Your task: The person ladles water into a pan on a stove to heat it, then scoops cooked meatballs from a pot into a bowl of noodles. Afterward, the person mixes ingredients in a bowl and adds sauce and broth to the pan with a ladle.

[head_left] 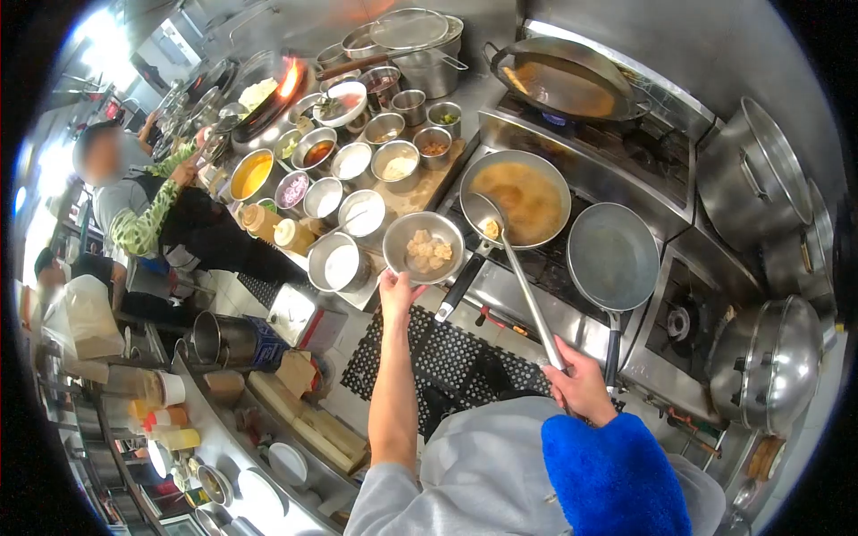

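Note:
My left hand (pixel 399 293) grips the near rim of a steel bowl (pixel 394 232), which holds several pale tan lumps of food (pixel 429 251). In my right hand (pixel 581 384) is the handle of a long steel ladle (pixel 529 299). The ladle's head rests over the left side of a frying pan (pixel 561 165) with cloudy brown liquid (pixel 518 189) in it. A small yellowish piece of food (pixel 492 230) lies in or against the ladle's head. The bowl is just left of that pan, beside its black handle (pixel 460 288).
A second frying pan (pixel 613 255) sits to the right on the stove. Behind is a wok (pixel 567 85) of oil over a blue flame. Ingredient bowls (pixel 350 161) crowd the counter at left. A co-worker (pixel 134 201) stands by a flaming wok (pixel 273 107). Large pots (pixel 751 170) line the right.

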`<state>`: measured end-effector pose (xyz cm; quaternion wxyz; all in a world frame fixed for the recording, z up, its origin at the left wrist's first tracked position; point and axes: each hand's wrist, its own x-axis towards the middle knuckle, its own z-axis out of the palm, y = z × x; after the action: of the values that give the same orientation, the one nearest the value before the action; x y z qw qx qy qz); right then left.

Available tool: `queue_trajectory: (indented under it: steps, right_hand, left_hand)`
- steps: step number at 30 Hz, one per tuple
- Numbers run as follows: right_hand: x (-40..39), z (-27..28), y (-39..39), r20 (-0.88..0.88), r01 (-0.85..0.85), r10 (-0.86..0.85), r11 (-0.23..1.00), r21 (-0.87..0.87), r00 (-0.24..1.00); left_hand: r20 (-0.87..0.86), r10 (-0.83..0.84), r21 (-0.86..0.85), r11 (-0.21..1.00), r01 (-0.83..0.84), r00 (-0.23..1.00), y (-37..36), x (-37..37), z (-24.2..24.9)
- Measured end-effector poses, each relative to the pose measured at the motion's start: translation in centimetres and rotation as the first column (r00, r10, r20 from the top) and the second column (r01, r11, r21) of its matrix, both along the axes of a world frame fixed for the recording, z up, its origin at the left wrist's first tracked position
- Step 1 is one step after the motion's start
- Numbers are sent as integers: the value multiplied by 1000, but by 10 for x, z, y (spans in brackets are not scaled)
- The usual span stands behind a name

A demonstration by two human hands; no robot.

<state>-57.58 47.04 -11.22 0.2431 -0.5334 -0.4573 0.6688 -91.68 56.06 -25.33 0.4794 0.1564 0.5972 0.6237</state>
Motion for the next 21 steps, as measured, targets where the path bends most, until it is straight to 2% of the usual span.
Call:
queue_trajectory:
  steps: [5,8,11,14,16,19,21]
  right_hand:
    - [-1,19,5,-66,-57,54,998,-40,996]
    - [4,8,14,-26,-111,112,993,34,993]
    - [12,0,32,-49,-27,31,996,90,998]
    - [26,-20,60,68,16,-30,980,201,997]
    - [36,-37,79,191,28,-83,960,277,978]
    - [43,-67,105,198,90,-148,958,272,969]
    - [44,-81,122,185,110,-163,957,267,969]
  left_hand:
    - [-51,-10,0,1000,10,999,11,1,-8]
    - [-42,-14,-10,1000,13,999,16,4,-2]
    - [-55,-31,-36,999,29,998,19,1,-4]
    - [176,-3,49,999,-6,984,12,-1,6]
    - [124,-19,58,998,11,992,11,9,15]
    - [60,17,34,999,-19,998,12,12,17]
    - [96,33,92,995,-42,995,3,10,22]
